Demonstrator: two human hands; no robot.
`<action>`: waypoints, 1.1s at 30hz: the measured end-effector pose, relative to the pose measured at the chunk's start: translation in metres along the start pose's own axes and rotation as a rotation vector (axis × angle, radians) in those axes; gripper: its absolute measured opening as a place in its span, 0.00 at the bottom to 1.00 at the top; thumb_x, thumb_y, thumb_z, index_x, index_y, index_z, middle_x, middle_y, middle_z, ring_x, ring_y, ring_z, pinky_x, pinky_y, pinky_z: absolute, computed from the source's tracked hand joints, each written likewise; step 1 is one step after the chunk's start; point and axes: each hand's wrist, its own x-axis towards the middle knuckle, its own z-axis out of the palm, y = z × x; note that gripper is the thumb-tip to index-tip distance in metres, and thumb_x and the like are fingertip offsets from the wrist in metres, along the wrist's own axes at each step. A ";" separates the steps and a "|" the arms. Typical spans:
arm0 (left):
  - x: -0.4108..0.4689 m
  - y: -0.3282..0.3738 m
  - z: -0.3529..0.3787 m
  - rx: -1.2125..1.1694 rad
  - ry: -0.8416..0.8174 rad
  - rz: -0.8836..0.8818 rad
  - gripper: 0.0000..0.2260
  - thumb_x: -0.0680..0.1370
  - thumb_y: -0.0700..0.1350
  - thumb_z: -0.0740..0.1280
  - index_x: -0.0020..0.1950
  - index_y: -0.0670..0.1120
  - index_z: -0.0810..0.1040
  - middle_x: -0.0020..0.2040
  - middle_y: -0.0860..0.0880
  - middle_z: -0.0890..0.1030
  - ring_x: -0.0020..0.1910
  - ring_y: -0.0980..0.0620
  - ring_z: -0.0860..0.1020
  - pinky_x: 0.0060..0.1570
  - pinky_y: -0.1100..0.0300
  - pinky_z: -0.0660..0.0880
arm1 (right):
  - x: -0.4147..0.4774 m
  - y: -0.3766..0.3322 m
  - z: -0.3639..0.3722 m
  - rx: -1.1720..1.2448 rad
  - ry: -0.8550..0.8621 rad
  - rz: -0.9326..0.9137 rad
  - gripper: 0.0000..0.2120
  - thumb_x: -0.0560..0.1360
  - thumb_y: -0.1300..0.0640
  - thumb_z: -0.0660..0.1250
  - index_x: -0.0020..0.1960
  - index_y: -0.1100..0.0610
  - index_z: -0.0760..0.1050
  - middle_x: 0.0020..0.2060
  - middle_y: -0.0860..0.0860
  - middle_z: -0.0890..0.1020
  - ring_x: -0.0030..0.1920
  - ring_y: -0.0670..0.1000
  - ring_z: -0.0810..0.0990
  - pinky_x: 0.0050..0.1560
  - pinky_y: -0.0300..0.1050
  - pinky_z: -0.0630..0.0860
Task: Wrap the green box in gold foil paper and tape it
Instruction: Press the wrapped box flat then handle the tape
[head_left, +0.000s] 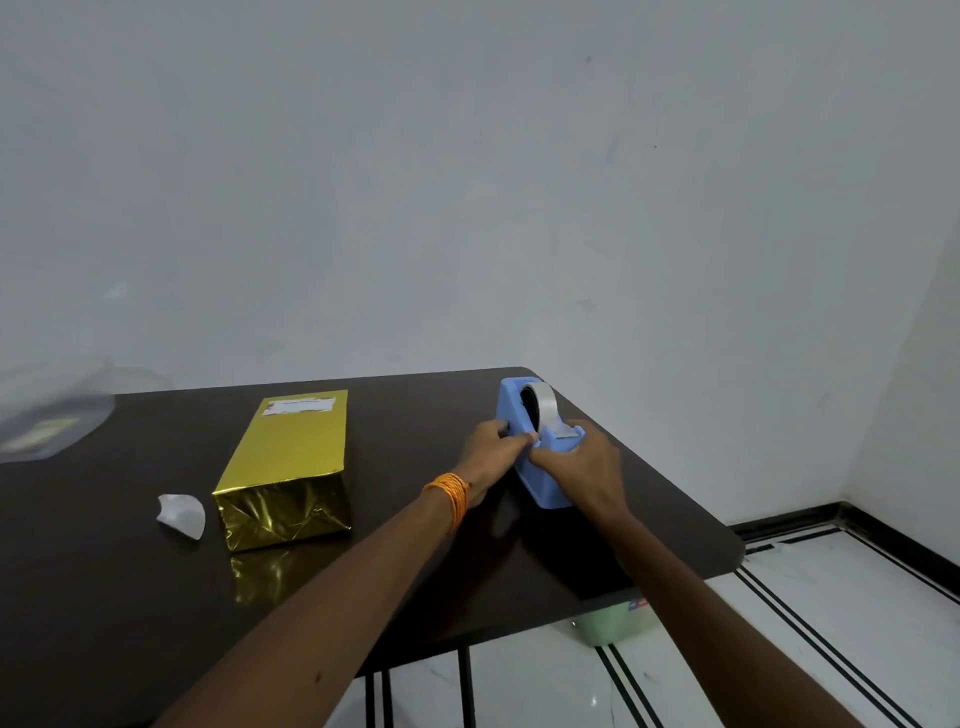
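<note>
The box wrapped in gold foil (291, 462) lies on the dark table (156, 597), left of centre, with a pale taped patch on its far top end. A blue tape dispenser (540, 483) with a clear tape roll (540, 402) stands at the table's right side. My left hand (491, 457), with orange threads on its wrist, holds the dispenser's left side. My right hand (579, 465) lies over the dispenser's front end, fingers curled at the cutter where the tape end sits.
A crumpled white scrap (182, 514) lies left of the gold box. A clear plastic sheet (47, 415) lies at the table's far left. The table's right edge is close to the dispenser. A pale green bin (613, 623) stands under the table on the white tiled floor.
</note>
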 end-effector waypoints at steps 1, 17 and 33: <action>0.003 0.001 0.004 0.009 0.007 0.007 0.14 0.72 0.51 0.71 0.51 0.43 0.81 0.50 0.47 0.84 0.49 0.48 0.83 0.53 0.47 0.80 | 0.005 0.002 -0.002 0.000 -0.002 -0.002 0.14 0.69 0.49 0.76 0.44 0.57 0.75 0.36 0.48 0.79 0.36 0.46 0.78 0.32 0.36 0.68; 0.060 0.011 0.060 0.057 0.025 0.048 0.23 0.79 0.51 0.68 0.68 0.39 0.73 0.63 0.46 0.77 0.53 0.52 0.74 0.52 0.61 0.70 | 0.070 0.040 -0.026 -0.049 0.005 0.043 0.15 0.67 0.50 0.75 0.46 0.57 0.75 0.37 0.48 0.79 0.37 0.46 0.78 0.34 0.37 0.68; 0.003 0.036 -0.034 0.243 0.256 0.277 0.10 0.78 0.40 0.67 0.58 0.39 0.78 0.55 0.44 0.82 0.49 0.53 0.76 0.49 0.64 0.70 | 0.021 -0.026 -0.014 -0.182 0.363 -0.246 0.27 0.70 0.53 0.73 0.66 0.56 0.71 0.66 0.56 0.72 0.67 0.59 0.68 0.65 0.59 0.68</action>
